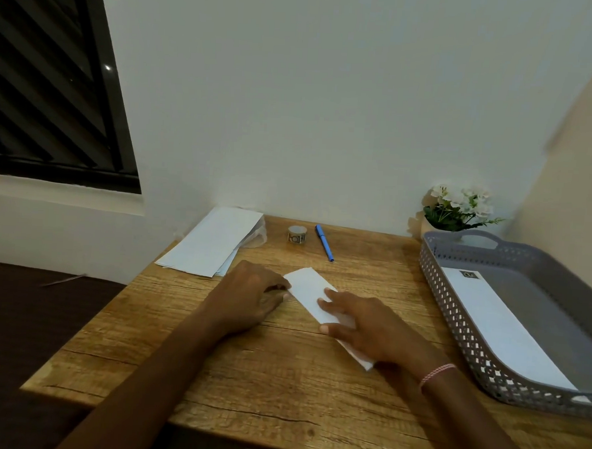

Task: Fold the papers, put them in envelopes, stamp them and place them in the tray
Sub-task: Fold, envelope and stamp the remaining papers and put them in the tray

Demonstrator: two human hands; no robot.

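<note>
My right hand (pixel 373 328) lies flat on the paper (pixel 306 286), fingers straight and spread, pressing it down onto the table (pixel 246 369) at centre frame. The palm covers the paper's lower right part, and only one corner shows beyond my wrist, where I wear a pink and white bracelet (pixel 436 371). My left hand (pixel 251 295) sits just left of it, knuckles up and fingers curled, with the fingertips at the paper's left edge. I cannot tell whether they pinch that edge or only touch it. The paper is a narrow white folded strip running diagonally from upper left to lower right between my hands.

Above the left hand, at the table's far left corner, a stack (pixel 211 244) of long white sheets lies fanned a little. To the right of it, near the wall, a stamp roll (pixel 297 233) stands just beside a blue pen (pixel 324 243). The grey lattice tray (pixel 454 322) fills the right edge of the frame, and in it an envelope (pixel 501 331) lies flat along the left wall, a dark stamp at its far end. White flowers (pixel 460 207) stand behind the tray, and a dark window (pixel 48 91) takes the upper left.
</note>
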